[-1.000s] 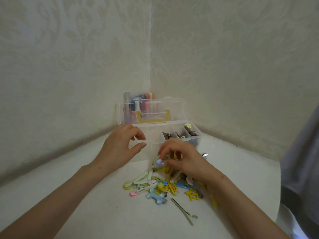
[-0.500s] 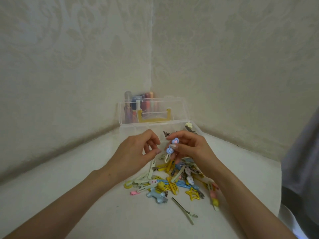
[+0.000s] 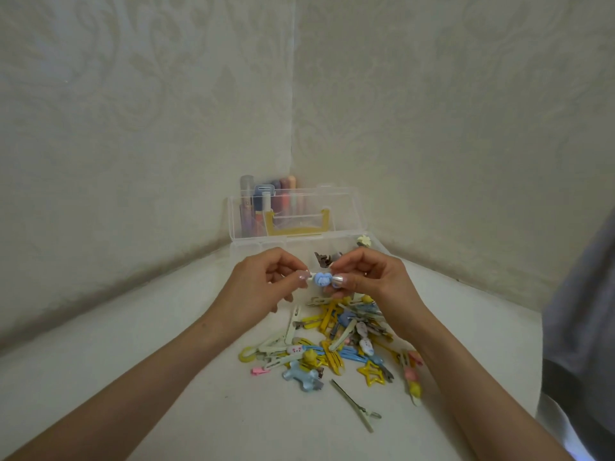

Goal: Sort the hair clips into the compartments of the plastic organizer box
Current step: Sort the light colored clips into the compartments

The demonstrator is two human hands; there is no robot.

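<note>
1. Holding a blue clip (image 3: 321, 279) above the near edge of the open box (image 3: 248, 250), the left hand (image 3: 263, 284) and right hand (image 3: 372, 277) each pinch one end between thumb and fingertip.
2. Few clips are filed: dark clips (image 3: 323, 259) sit in one compartment, a cream clip (image 3: 363, 241) farther right.
3. Most lie in a pile (image 3: 336, 341) on the table (image 3: 159, 334); sorting looks barely begun.

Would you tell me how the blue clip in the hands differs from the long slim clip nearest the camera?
The blue clip is pinched between the left hand and right hand; the slim clip lies on the table. The blue clip carries a rounded ornament; the slim clip is plain. Both are outside the organizer box.
</note>
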